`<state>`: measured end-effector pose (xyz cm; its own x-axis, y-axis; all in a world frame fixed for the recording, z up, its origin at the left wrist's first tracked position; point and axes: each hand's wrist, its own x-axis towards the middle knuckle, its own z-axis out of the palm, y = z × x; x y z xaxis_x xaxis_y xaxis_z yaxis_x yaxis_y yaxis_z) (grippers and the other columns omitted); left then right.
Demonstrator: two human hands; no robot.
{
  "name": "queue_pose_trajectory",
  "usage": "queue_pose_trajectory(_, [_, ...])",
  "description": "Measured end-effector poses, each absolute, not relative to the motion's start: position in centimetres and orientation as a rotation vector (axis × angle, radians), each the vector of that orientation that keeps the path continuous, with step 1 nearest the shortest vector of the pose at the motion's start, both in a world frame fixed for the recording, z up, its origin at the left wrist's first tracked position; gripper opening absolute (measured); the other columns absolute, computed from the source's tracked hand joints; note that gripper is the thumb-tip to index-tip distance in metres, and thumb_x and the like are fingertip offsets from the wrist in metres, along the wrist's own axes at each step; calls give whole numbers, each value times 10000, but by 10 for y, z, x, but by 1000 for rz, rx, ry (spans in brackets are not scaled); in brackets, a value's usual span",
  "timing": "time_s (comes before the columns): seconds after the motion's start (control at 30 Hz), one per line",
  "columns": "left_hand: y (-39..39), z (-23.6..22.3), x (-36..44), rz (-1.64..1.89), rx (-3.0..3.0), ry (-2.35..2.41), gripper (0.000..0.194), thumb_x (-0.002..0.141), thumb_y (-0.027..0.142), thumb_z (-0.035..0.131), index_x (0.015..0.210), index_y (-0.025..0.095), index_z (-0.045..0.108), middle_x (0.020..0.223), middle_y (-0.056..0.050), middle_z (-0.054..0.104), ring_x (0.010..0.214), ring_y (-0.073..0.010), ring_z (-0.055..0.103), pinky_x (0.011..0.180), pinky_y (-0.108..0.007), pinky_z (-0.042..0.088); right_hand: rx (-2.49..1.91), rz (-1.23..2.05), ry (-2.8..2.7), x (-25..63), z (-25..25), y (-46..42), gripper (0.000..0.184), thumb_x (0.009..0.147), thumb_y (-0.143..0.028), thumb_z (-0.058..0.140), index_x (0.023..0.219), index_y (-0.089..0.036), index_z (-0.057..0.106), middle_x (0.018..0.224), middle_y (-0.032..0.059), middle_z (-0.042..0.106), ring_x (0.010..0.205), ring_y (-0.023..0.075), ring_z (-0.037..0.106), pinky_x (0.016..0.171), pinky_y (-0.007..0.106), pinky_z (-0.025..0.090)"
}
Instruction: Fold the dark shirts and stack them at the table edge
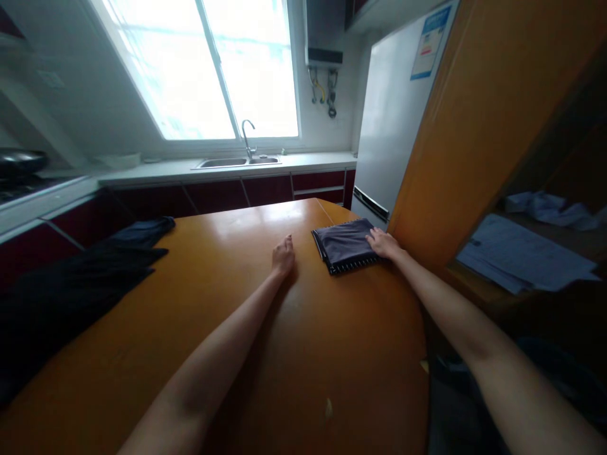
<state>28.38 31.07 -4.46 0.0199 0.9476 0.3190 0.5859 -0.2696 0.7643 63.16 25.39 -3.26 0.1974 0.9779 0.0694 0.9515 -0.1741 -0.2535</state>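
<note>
A folded dark grey garment [346, 243] lies on the right part of the wooden table [227, 328]. Along its edges runs black trim with small white marks. My right hand [383, 244] rests on the garment's right side, fingers stretched out over the cloth and not gripped round it. To the left of the garment, apart from it, my left hand [283, 256] lies against the tabletop on its edge. Its fingers are curled together, and nothing shows in them.
Dark clothes [71, 284] spread over the table's left side. Papers [526, 253] fill a shelf at right, beside an orange wooden panel [474, 114]. Behind the table stand a fridge [391, 114] and a counter with a sink [222, 163]. A pan [21, 161] sits at far left.
</note>
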Motion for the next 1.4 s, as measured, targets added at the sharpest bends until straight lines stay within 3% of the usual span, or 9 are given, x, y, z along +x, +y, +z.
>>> queue_pose_trajectory(0.13, [283, -38, 248, 1157, 1875, 1604, 470, 1031, 290, 285, 1271, 150, 665, 1357, -107, 664, 1290, -230, 598, 1118, -364, 424, -2302, 101, -1702, 641, -27, 224, 561, 1054, -347, 270, 1447, -18, 497, 1505, 255, 488, 1424, 280, 441, 1153, 380, 318])
queue_pose_trajectory(0.27, [258, -36, 217, 1149, 1881, 1631, 448, 1020, 277, 306, 1221, 161, 690, 1309, -110, 693, 1251, -239, 626, 1090, -363, 450, -2277, -127, -1577, 605, -18, 203, 553, 1041, -294, 254, 1481, -15, 439, 1567, 263, 395, 1496, 322, 302, 1195, 474, 216])
queue_pose_trajectory(0.37, [240, -37, 194, 1126, 1919, 1650, 442, 1015, 277, 320, 1202, 150, 700, 1289, -120, 702, 1232, -238, 639, 1076, -348, 462, -2133, -185, -1632, 548, -15, 195, 558, 1031, -283, 273, 1494, -13, 425, 1601, 233, 357, 1518, 304, 255, 1211, 452, 190])
queue_pose_trajectory(0.63, [189, -33, 109, 1068, 2025, 1781, 439, 1001, 266, 319, 1191, 181, 705, 1276, -98, 711, 1225, -227, 642, 1076, -371, 473, -1755, 243, -1952, 360, -36, 169, 558, 1010, -314, 333, 1515, -104, 448, 1628, 157, 341, 1515, 250, 286, 1217, 396, 216])
queue_pose_trajectory(0.73, [175, -30, 79, 1051, 2037, 1824, 431, 984, 270, 338, 1148, 176, 726, 1239, -108, 726, 1201, -242, 654, 1067, -376, 482, -1741, 292, -1999, 324, -47, 162, 548, 1007, -351, 375, 1494, -124, 482, 1617, 166, 358, 1509, 275, 300, 1216, 443, 220])
queue_pose_trajectory(0.83, [171, -32, 61, 1003, 2054, 1834, 411, 967, 274, 374, 1146, 176, 731, 1218, -109, 735, 1184, -253, 662, 1057, -383, 492, -1746, 300, -2039, 313, -53, 159, 539, 1001, -361, 414, 1483, -131, 491, 1628, 175, 333, 1524, 287, 256, 1230, 481, 158])
queue_pose_trajectory(1.0, [177, -44, 59, 864, 2143, 1732, 399, 938, 253, 456, 1246, 167, 695, 1336, -80, 681, 1303, -230, 586, 1152, -364, 409, -1758, 305, -2089, 319, -53, 155, 496, 1006, -342, 421, 1439, -129, 535, 1619, 167, 358, 1519, 266, 265, 1232, 438, 149])
queue_pose_trajectory(1.17, [167, -49, 66, 655, 2392, 1655, 600, 958, 254, 485, 1545, 165, 400, 1552, -110, 478, 1459, -253, 410, 1229, -471, 273, -1770, 296, -2153, 322, -50, 149, 508, 1012, -338, 411, 1463, -126, 511, 1620, 174, 353, 1516, 277, 271, 1229, 449, 168])
queue_pose_trajectory(1.4, [154, -45, 70, 477, 2488, 1698, 420, 1006, 304, 442, 1385, 221, 601, 1558, -70, 478, 1467, -254, 391, 1225, -473, 282, -1737, 188, -2240, 328, -61, 152, 533, 1010, -345, 379, 1456, -93, 524, 1591, 204, 392, 1494, 317, 320, 1208, 489, 242])
